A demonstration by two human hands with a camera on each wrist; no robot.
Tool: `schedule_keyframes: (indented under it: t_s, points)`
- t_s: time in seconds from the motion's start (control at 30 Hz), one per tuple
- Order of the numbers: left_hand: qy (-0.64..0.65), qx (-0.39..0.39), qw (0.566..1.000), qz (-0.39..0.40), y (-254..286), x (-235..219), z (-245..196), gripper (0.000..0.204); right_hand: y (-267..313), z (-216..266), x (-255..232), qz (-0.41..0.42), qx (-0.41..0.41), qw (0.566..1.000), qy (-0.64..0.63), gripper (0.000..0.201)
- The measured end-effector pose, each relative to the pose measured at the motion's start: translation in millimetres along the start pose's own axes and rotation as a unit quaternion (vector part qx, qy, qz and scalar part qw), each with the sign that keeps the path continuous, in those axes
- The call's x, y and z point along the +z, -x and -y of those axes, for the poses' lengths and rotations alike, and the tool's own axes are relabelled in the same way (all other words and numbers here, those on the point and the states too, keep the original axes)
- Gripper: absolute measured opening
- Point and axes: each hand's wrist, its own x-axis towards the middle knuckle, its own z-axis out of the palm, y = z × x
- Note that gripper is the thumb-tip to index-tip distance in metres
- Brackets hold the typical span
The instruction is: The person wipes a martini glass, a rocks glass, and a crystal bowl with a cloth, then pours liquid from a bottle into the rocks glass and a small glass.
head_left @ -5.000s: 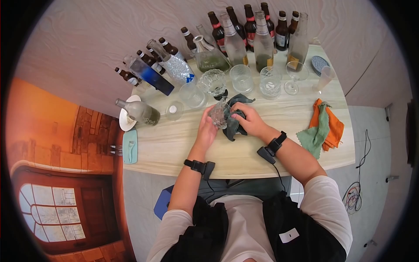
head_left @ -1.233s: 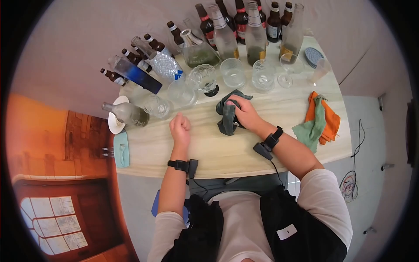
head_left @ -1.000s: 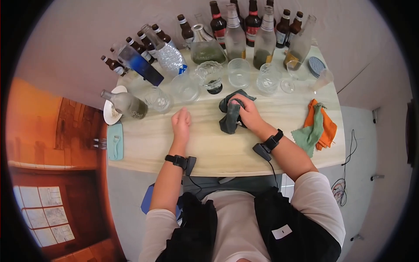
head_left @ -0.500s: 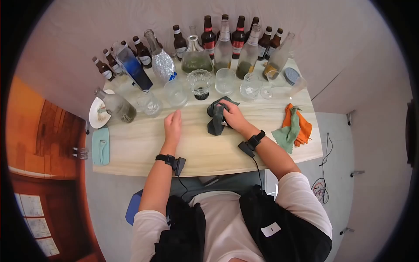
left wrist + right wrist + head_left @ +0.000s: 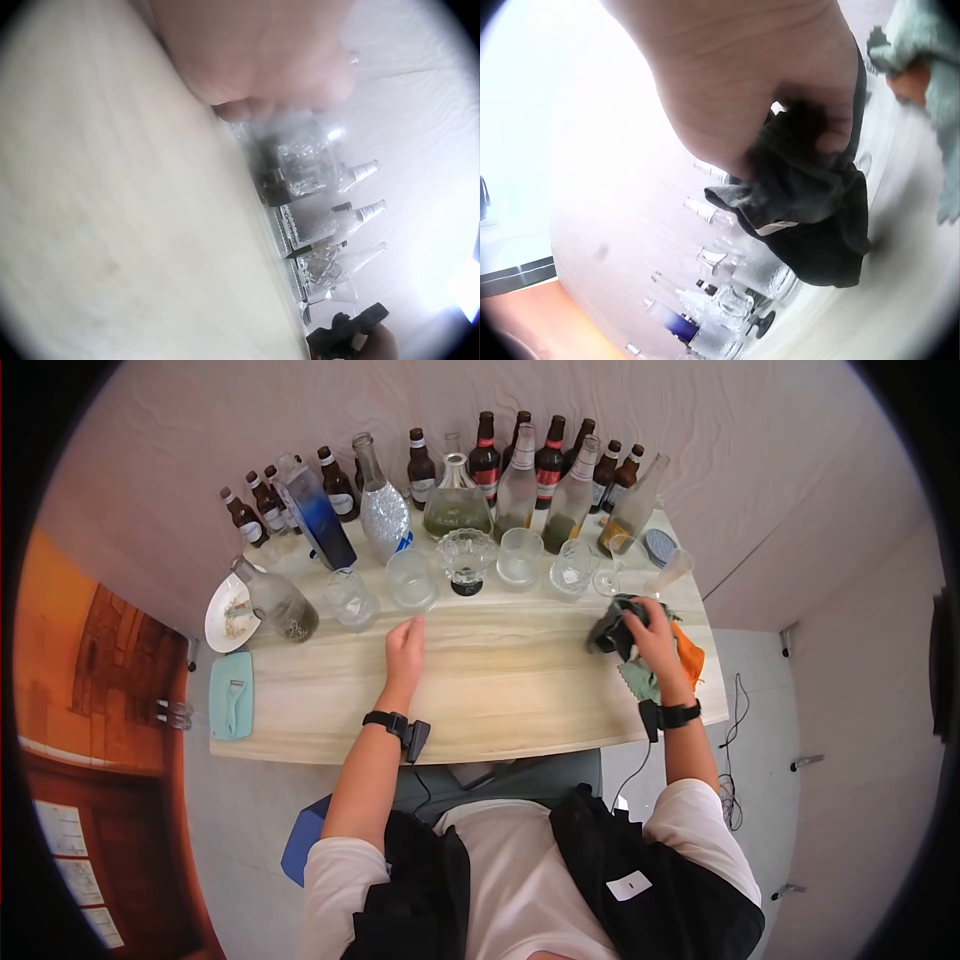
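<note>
My right hand (image 5: 652, 640) grips a crumpled dark grey cloth (image 5: 612, 628), raised at the right side of the table (image 5: 480, 710). In the right wrist view thumb and fingers pinch the dark cloth (image 5: 802, 202), whose folds hang below them. Just beside it lie a green cloth (image 5: 638, 680) and an orange cloth (image 5: 688, 656), partly covered by the hand. My left hand (image 5: 404, 658) rests on the table with loosely curled fingers and holds nothing. Ahead of it stand a clear tumbler (image 5: 411, 580) and a cut glass (image 5: 351, 600).
Several glasses, including a footed glass bowl (image 5: 467, 555) and a stemmed glass (image 5: 608, 565), form a row. Behind them are brown bottles (image 5: 421, 470), a blue bottle (image 5: 318, 515) and a decanter (image 5: 458, 510). At left lie a white plate (image 5: 228, 610) and a teal board (image 5: 232, 695) with a peeler.
Earlier my left hand held a cut glass against the dark cloth; that glass now stands at the row's left end. My right hand has carried the cloth rightward to the other cloths.
</note>
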Motion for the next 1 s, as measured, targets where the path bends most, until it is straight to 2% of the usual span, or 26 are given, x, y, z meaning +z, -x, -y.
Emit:
schedule_keyframes:
  t_s: [0.07,0.17,0.2,0.23,0.3,0.37,0.4,0.43,0.5,0.57,0.6,0.63,0.7,0.73,0.8,0.83,0.9,1.0]
  points:
    - [0.001,0.005,1.0,0.003,-1,-1,2,0.039,5,-1,-24,-0.044,0.031,0.998,0.042,0.029]
    - [0.0,0.013,1.0,0.007,-2,-2,5,0.038,12,0,-48,-0.031,0.037,0.993,0.111,0.034]
    - [-0.003,0.017,1.0,0.01,-3,-2,5,0.037,12,-9,-55,-0.018,0.072,0.991,0.114,0.038]
    - [-0.001,0.018,1.0,0.009,-2,-2,6,0.037,13,1,-58,-0.018,0.071,0.991,0.115,0.038]
    - [0.001,0.017,1.0,0.013,-3,-2,6,0.037,15,28,-65,-0.007,0.206,0.978,0.035,0.041]
    - [0.002,0.013,1.0,0.012,-3,-1,5,0.036,11,23,-74,-0.023,0.185,0.982,0.033,0.04]
    - [0.002,0.007,1.0,0.013,-3,-1,4,0.036,7,13,-80,-0.075,0.086,0.983,0.145,0.038]
    - [0.003,0.008,1.0,0.012,-1,0,2,0.036,5,13,-80,-0.125,-0.015,0.959,0.253,0.036]
    - [-0.004,0.011,1.0,0.009,0,2,-2,0.034,-4,12,-80,-0.149,-0.04,0.959,0.238,0.035]
    - [-0.007,0.015,1.0,0.01,0,2,-2,0.033,-6,42,-67,-0.104,0.067,0.988,0.095,0.033]
    - [-0.009,0.02,1.0,0.012,-1,1,-2,0.032,-12,37,-62,-0.07,0.104,0.991,0.038,0.045]
    - [-0.009,0.021,1.0,0.013,-1,1,-2,0.032,-19,33,-52,-0.072,0.103,0.991,0.038,0.045]
    - [0.0,0.02,1.0,0.012,0,3,-4,0.031,-34,27,-30,-0.019,0.157,0.986,-0.048,0.065]
    - [0.002,0.022,1.0,0.013,0,2,-4,0.031,-41,26,-23,-0.021,0.155,0.987,-0.047,0.065]
    - [0.001,0.01,1.0,0.021,-2,0,-2,0.031,-55,23,-12,-0.025,0.229,0.965,-0.121,0.082]
    - [0.002,0.012,1.0,0.02,-1,0,-2,0.031,-62,15,-7,-0.025,0.227,0.966,-0.12,0.082]
    - [0.01,0.019,1.0,0.017,0,2,-4,0.032,-75,-2,4,-0.055,0.23,0.949,-0.208,0.085]
    - [0.002,0.025,0.999,0.021,-1,0,0,0.033,-89,-15,13,-0.031,0.215,0.96,-0.179,0.084]
